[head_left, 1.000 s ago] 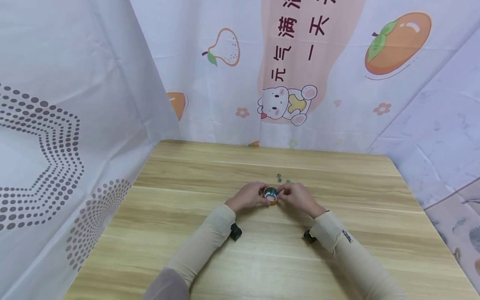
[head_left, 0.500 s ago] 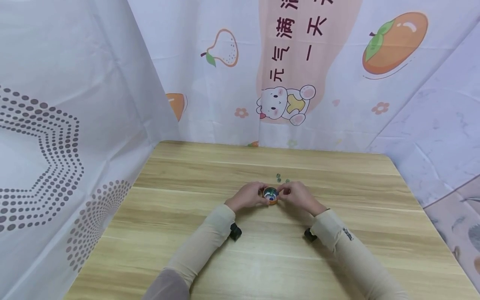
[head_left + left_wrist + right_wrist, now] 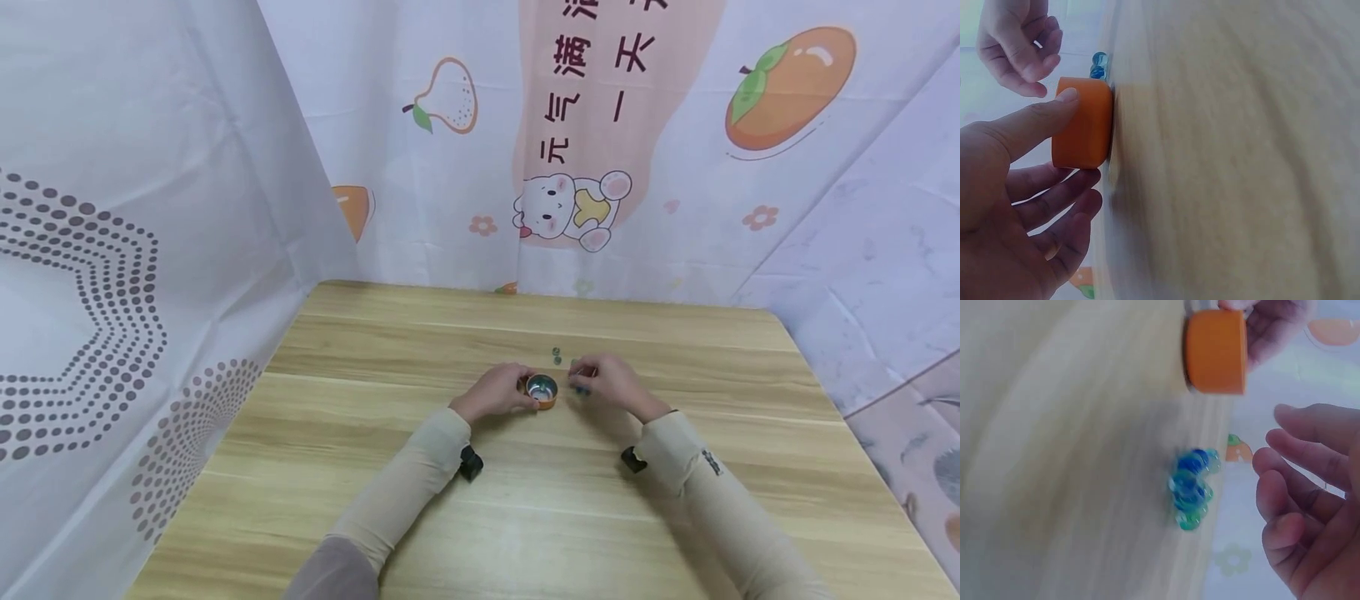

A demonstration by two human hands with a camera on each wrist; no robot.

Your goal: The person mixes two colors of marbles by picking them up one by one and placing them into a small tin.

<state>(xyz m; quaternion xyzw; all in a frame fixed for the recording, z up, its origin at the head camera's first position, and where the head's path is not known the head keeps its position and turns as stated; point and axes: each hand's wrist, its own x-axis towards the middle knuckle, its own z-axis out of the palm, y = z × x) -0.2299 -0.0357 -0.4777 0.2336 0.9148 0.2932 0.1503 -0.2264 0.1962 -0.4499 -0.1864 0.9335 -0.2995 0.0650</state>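
Pale wood-grain counter [image 3: 517, 525]: near frame centre, the left hand [image 3: 493, 390] grips an orange round cup [image 3: 1088, 134], best kept steady; the right hand [image 3: 613, 385], fingers loose, empty, hovers near translucent blue-green marbles [image 3: 1189, 492], best pinched singly.

Smooth orange cup [image 3: 1083, 122], shiny metal-look interior [image 3: 542, 387], glossy glass-like marbles [image 3: 1189, 490], wood-grain tabletop [image 3: 517, 525], creased cloth backdrop [image 3: 442, 208]

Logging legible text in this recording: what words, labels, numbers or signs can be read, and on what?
"元气满", on the white fruit-printed cloth backdrop; next character cut off.
"一天", beside it; next character cut off.
Dark mark on the beige cloth right sleeve: too small to read.
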